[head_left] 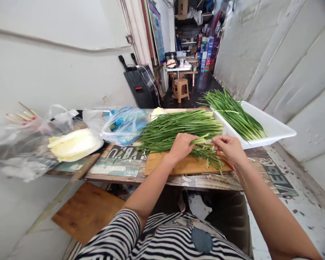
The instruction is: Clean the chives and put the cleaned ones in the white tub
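Observation:
A large heap of garlic chives [184, 124] lies across a wooden cutting board [168, 164] in front of me. My left hand [182, 144] is closed around a few chive stalks at the near side of the heap, their pale ends pointing right. Close to those ends, my right hand [227, 146] has its thumb and fingers pinched together; whatever is between them is too small to make out. Loose trimmings [209, 157] lie on the board below my hands. More chives [235, 117] rest in a white plastic tub [276, 126] at the right.
A napa cabbage [76, 144] lies at the left beside plastic bags [121, 124]. A knife handle [85, 166] sticks out over the near table edge [119, 177]. Beyond the table stand a black wheeled speaker [142, 85] and a plastic stool [181, 90].

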Action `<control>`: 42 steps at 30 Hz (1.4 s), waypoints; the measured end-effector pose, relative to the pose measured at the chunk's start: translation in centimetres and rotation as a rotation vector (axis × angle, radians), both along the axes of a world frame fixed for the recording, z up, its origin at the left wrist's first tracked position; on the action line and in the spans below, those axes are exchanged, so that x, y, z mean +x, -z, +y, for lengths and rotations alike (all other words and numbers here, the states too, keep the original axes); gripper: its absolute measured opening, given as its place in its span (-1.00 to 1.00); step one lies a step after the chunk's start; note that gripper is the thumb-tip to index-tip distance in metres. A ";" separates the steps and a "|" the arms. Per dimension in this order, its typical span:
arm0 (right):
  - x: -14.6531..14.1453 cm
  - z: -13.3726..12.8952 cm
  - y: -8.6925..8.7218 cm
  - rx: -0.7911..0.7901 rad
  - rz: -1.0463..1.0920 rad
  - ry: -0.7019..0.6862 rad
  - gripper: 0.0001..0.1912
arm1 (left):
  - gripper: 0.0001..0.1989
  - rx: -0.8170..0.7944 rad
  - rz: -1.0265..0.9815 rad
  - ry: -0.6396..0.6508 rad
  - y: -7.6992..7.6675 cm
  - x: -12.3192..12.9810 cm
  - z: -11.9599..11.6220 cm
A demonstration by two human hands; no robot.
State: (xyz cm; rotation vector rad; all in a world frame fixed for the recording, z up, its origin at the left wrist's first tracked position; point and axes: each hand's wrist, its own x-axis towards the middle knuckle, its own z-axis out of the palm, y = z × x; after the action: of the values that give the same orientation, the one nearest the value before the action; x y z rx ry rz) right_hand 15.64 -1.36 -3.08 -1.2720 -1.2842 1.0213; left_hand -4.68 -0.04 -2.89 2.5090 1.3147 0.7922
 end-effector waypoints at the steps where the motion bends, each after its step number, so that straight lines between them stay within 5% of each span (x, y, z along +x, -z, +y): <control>1: -0.2 -0.1 0.0 0.014 -0.047 0.007 -0.61 | -0.68 0.010 0.011 0.012 -0.1 0.1 -0.2; 7: -0.2 -0.5 0.0 0.107 -0.147 -0.042 -0.63 | -0.77 -0.057 -0.003 0.025 -0.4 0.8 -0.3; 12: 1.3 -0.4 -1.1 0.379 -0.679 -0.243 -0.72 | -0.81 -0.100 -0.048 0.083 -0.9 0.3 0.3; 14: 1.5 -0.2 -1.2 0.432 -0.735 -0.256 -0.73 | -0.81 -0.098 -0.076 0.094 -0.8 0.2 0.5; 23: -2.7 -0.6 0.7 -0.020 0.380 0.010 -0.65 | -0.78 -0.123 -0.279 0.087 -0.6 0.3 0.7; 30: -2.5 0.3 0.2 -0.012 0.571 0.135 -0.67 | -0.79 -0.114 -0.218 0.047 -1.3 0.1 0.5; 34: -0.5 0.4 0.4 0.060 0.276 0.139 -0.67 | -0.80 -0.125 -0.210 0.025 -1.2 -0.1 0.4; 39: 0.6 -0.3 0.4 0.398 -0.321 0.022 -0.70 | -0.82 -0.134 -0.190 0.032 -1.2 0.0 0.4; 42: 0.2 -0.3 0.5 0.398 -0.383 -0.028 -0.75 | -0.82 -0.126 -0.187 0.057 -1.2 0.1 0.4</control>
State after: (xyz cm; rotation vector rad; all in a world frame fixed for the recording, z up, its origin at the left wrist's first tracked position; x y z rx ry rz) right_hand 15.87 -1.66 -3.59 -1.1697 -1.7016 0.5118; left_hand -4.54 0.34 -1.72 2.3021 1.1870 0.8792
